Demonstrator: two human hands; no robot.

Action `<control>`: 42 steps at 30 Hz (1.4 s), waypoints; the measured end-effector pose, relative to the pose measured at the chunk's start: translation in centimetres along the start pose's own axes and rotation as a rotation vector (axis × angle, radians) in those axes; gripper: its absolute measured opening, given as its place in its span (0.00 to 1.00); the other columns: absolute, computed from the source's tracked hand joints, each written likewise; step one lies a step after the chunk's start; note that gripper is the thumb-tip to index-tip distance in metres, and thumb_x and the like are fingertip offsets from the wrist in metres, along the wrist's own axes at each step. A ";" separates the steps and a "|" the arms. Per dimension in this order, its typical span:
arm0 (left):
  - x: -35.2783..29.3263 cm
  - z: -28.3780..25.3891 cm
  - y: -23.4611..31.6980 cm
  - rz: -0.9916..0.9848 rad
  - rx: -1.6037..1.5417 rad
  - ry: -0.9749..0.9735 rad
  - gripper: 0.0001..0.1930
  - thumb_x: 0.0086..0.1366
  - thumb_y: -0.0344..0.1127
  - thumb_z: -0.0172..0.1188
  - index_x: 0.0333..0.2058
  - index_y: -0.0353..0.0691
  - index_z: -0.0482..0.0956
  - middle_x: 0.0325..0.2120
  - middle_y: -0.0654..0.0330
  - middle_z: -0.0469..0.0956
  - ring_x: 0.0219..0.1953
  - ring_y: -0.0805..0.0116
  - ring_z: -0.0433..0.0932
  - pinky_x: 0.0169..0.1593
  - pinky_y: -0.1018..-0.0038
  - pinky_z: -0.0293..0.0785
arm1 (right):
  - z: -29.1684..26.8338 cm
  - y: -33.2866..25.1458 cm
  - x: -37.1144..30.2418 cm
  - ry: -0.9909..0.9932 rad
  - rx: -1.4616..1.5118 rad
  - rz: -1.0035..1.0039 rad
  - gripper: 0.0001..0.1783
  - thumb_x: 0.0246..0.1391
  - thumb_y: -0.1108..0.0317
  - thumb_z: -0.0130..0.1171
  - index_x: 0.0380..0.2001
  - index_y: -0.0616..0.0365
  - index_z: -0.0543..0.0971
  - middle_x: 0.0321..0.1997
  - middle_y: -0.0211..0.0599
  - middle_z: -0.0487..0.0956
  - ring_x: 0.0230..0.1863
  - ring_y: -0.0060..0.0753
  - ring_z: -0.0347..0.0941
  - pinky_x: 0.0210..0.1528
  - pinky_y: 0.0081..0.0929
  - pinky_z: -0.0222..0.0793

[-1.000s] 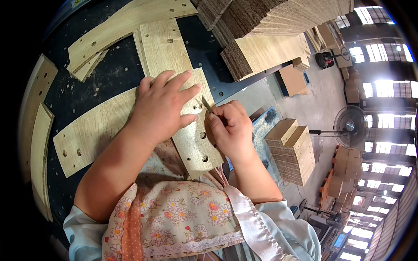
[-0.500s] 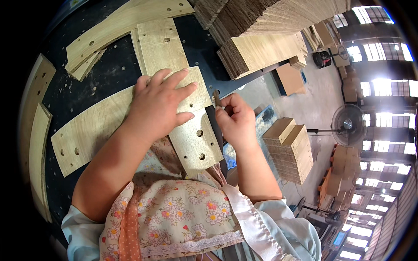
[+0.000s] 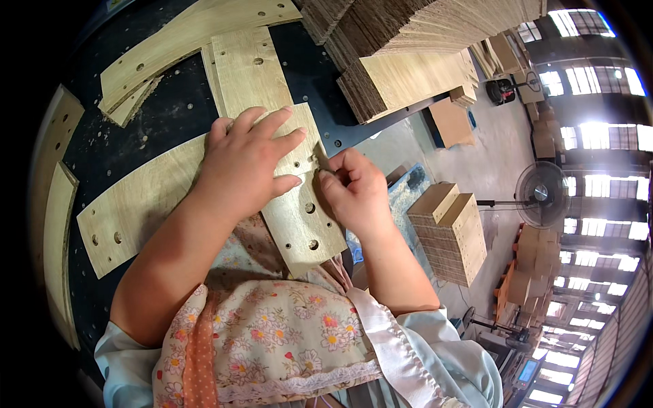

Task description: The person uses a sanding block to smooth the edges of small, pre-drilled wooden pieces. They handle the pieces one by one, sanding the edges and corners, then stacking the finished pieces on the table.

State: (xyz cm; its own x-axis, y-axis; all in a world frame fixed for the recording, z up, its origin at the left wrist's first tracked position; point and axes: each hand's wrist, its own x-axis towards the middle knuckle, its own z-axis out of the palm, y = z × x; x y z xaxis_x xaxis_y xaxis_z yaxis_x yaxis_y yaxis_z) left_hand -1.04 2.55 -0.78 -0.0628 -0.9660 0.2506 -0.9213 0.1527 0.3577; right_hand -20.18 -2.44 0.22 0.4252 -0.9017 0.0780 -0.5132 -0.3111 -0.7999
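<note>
Under my left hand (image 3: 248,160) lies a light wood-grain board (image 3: 304,221) with several drilled holes; the fingers are spread flat over its upper half. My right hand (image 3: 355,187) pinches a small dark, thin piece (image 3: 322,158) at the board's right edge, beside one of the holes. Its kind is too small to make out. A curved drilled board (image 3: 139,204) reaches out to the left from under my left forearm. Beyond my fingers lies another straight board (image 3: 253,71), partly covered by the near one.
More curved boards (image 3: 180,41) lie at the far left of the dark worktable (image 3: 160,126), with others (image 3: 58,224) along its left edge. Tall board stacks (image 3: 401,34) stand at the far right. On the floor beyond are a board pile (image 3: 449,231) and a standing fan (image 3: 541,192).
My right hand has moved left with the small dark piece, from beyond the board's right edge to over it. My left hand stays spread on the board.
</note>
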 end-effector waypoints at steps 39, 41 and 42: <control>0.2 0.0 0.2 0.000 -0.016 -0.004 0.32 0.47 0.46 0.71 0.55 0.54 0.76 0.61 0.64 0.65 0.63 0.59 0.61 0.61 0.59 0.54 | -0.8 1.5 1.7 0.032 -0.071 -0.022 0.07 0.47 0.76 0.61 0.28 0.61 0.71 0.20 0.37 0.72 0.22 0.28 0.70 0.27 0.27 0.67; 0.0 -0.1 0.1 -0.005 -0.014 -0.001 0.33 0.47 0.46 0.71 0.55 0.54 0.76 0.61 0.64 0.65 0.63 0.59 0.61 0.61 0.58 0.54 | -1.3 1.6 2.3 0.050 -0.028 0.096 0.07 0.48 0.76 0.62 0.27 0.60 0.72 0.20 0.33 0.72 0.22 0.22 0.67 0.26 0.23 0.65; -0.1 0.0 0.1 -0.007 -0.013 0.000 0.33 0.47 0.46 0.71 0.55 0.54 0.76 0.61 0.64 0.65 0.63 0.59 0.61 0.61 0.58 0.54 | -1.4 1.8 2.7 0.062 0.004 0.137 0.07 0.48 0.76 0.62 0.27 0.61 0.73 0.20 0.33 0.72 0.22 0.21 0.66 0.26 0.22 0.64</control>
State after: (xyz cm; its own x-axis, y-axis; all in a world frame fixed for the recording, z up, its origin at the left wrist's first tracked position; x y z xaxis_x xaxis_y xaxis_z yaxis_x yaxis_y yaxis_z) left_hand -1.13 2.69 -0.74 -0.0560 -0.9671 0.2480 -0.9165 0.1483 0.3715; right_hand -21.04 -5.82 -0.19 0.3046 -0.9525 0.0046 -0.5598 -0.1830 -0.8081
